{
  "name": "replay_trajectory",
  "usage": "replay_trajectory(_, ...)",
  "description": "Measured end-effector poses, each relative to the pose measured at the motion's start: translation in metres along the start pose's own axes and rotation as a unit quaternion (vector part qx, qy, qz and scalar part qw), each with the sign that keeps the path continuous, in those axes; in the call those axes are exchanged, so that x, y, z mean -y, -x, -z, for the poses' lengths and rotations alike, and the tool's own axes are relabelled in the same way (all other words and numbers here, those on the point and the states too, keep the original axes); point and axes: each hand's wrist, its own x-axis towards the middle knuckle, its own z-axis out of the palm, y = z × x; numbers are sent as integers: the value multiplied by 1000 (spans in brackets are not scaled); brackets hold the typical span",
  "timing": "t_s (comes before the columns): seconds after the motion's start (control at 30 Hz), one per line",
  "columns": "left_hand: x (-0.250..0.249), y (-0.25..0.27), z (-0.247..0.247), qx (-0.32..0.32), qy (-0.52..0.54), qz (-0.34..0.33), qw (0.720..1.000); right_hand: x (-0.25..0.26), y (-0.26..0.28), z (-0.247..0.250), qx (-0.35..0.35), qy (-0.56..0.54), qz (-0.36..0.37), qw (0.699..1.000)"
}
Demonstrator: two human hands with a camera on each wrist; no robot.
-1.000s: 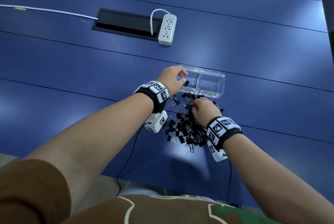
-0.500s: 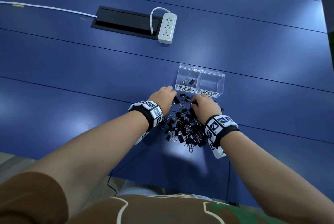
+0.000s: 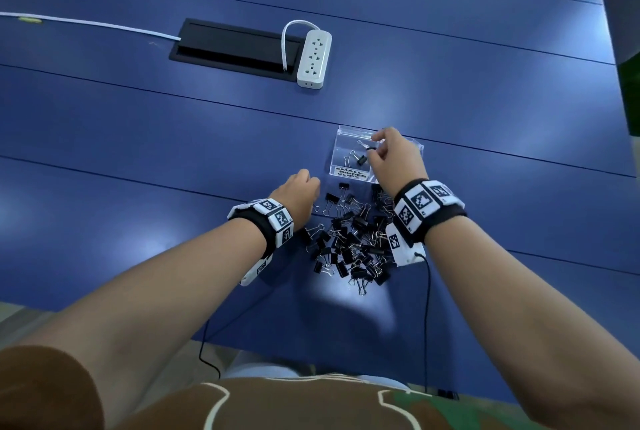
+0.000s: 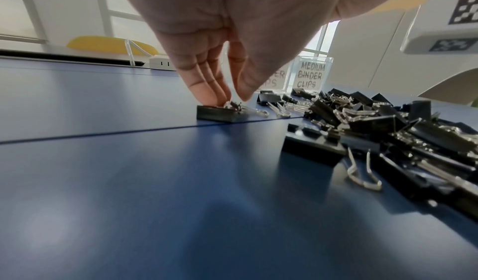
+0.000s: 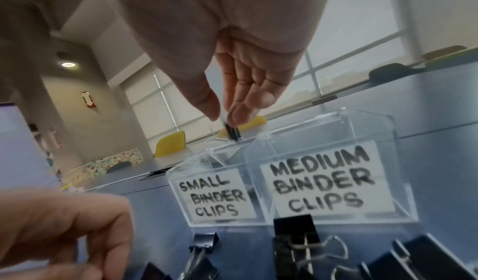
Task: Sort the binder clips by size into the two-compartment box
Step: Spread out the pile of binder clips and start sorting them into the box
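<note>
Head view shows a clear two-compartment box on a blue table, with a heap of black binder clips lying just on the person's side of it. The right hand is raised over the box, thumb and forefinger pinched on a small binder clip that hangs above the compartment labelled "SMALL BINDER CLIPS"; the other fingers are loosely curled. One small clip already lies in that compartment, while the neighbouring compartment labelled "MEDIUM BINDER CLIPS" looks unfilled, though the hand hides part of it from above. The left hand is down at the table, to the left of the heap and nearer the person than the box, its fingertips closed on the wire handles of a wider clip that rests flat on the surface, apart from the heap. Judged from this, the step in hand is the drop of one small clip and the pick-up of another clip, and the sorting is barely begun. The next move calls for the right thumb and finger to part while the clip is inside the small compartment's walls, not over the divider. The left hand's clip looks larger, so it would likely belong in the medium side, though that cannot be told for certain.
</note>
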Motion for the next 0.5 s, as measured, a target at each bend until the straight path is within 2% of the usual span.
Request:
replay_trajectory(0.13, 2, 3, 2, 19, 3, -21, 1000, 1, 12, -11, 43, 69, 38, 996)
replay_trajectory(0.3, 4, 2, 4, 25, -27, -18, 999, -14, 28, -41, 158, 181, 47, 970)
replay_trajectory(0.4, 4, 2, 5, 25, -25, -2, 999, -22, 34, -49, 171, 191, 30, 966)
replay_trajectory(0.5, -2, 4, 6, 2, 32, 7, 999, -26, 38, -51, 142, 155, 21, 977)
